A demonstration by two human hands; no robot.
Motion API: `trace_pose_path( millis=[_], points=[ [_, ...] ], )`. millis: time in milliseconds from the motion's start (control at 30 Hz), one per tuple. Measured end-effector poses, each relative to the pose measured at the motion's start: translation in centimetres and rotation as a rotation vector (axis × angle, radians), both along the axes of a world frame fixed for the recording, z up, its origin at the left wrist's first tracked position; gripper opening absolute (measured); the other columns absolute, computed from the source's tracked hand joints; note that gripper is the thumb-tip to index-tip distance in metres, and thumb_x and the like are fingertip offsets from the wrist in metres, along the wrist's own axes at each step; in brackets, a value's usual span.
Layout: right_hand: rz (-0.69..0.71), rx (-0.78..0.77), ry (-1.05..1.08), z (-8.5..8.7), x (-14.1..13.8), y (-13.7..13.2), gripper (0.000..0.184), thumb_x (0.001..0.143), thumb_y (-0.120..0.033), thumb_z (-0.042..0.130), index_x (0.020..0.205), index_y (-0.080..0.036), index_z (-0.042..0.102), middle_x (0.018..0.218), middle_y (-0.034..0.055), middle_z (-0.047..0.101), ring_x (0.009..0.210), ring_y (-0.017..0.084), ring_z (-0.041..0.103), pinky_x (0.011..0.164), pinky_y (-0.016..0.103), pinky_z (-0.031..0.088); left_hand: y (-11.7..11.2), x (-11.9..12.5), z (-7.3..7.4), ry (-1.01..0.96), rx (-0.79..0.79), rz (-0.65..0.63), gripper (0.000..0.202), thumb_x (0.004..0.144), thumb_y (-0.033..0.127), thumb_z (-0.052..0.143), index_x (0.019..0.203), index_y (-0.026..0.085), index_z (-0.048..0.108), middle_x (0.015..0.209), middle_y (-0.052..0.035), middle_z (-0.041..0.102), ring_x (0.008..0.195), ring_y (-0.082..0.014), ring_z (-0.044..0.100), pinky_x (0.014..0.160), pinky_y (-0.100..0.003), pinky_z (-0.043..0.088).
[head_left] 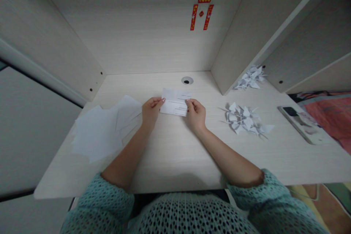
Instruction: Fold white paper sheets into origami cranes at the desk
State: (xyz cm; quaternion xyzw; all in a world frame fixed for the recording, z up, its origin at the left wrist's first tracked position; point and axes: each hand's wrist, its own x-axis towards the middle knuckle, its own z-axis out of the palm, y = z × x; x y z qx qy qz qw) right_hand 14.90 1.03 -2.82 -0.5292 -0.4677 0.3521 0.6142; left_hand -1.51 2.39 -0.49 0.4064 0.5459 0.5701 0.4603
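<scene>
Both hands hold a small white paper sheet (174, 102) with lines of dark print, pinching its left and right edges above the desk. My left hand (151, 111) grips the left edge between thumb and fingers, and my right hand (196, 114) grips the right edge the same way. Loose white paper sheets (105, 128) lie in an overlapping pile just left of my left hand. To the right of my right hand sits a heap of white origami paper cranes (245, 119).
A second heap of paper cranes (250, 78) lies by the right shelf panel. A phone in a patterned case (300, 124) rests near the pale wood desk's (170, 161) right edge. A cable grommet (187, 80) sits at the back. Panels enclose the desk on three sides.
</scene>
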Motion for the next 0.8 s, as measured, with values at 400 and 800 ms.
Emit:
trace_pose_path(
  millis=[400, 800],
  points=[
    [0.036, 0.029, -0.043, -0.2, 0.4, 0.3, 0.032, 0.084, -0.046, 0.053, 0.091, -0.018, 0.066, 0.070, 0.0013, 0.064, 0.062, 0.015, 0.056, 0.056, 0.026, 0.043, 0.3, -0.3, -0.6, -0.042, -0.005, -0.062, 0.032, 0.059, 0.046, 0.078, 0.072, 0.018, 0.066, 0.065, 0.0008, 0.065, 0.055, -0.0094, 0.053, 0.051, -0.022, 0.039],
    [0.353, 0.117, 0.003, 0.7, 0.6, -0.5, 0.030, 0.085, -0.029, 0.043, 0.109, -0.023, 0.059, 0.100, 0.0048, 0.068, 0.090, 0.021, 0.063, 0.077, 0.035, 0.050, 0.4, -0.2, 0.2, -0.254, -0.098, -0.083, 0.037, 0.061, 0.045, 0.075, 0.081, 0.017, 0.062, 0.079, -0.0027, 0.067, 0.070, -0.0143, 0.060, 0.062, -0.026, 0.048]
  ],
)
